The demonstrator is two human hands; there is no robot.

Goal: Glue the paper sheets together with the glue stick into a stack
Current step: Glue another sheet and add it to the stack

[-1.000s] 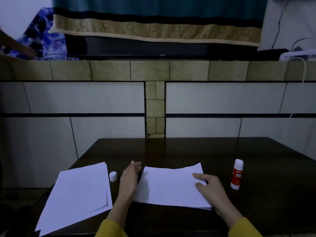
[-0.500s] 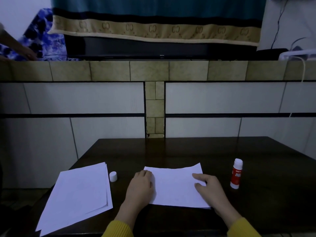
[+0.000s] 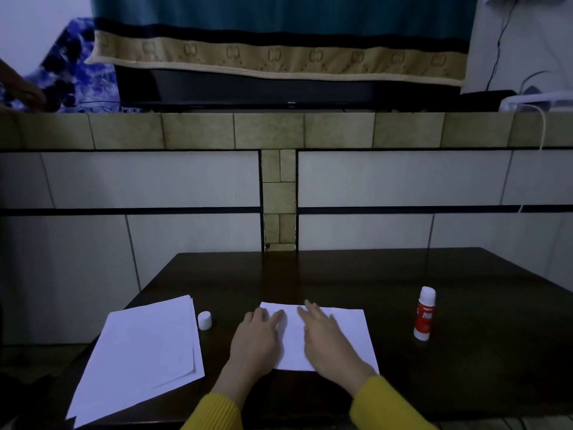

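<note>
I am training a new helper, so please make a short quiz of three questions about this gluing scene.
1. True or false: the glue stick stands upright, right of the glued sheets.
2. What lies between the loose paper pile and the left hand?
A. scissors B. white cap C. pen
3. Fill in: both hands press flat on the ____; the right hand holds nothing.

Key: 1 true; 2 B; 3 glued sheets.
</note>
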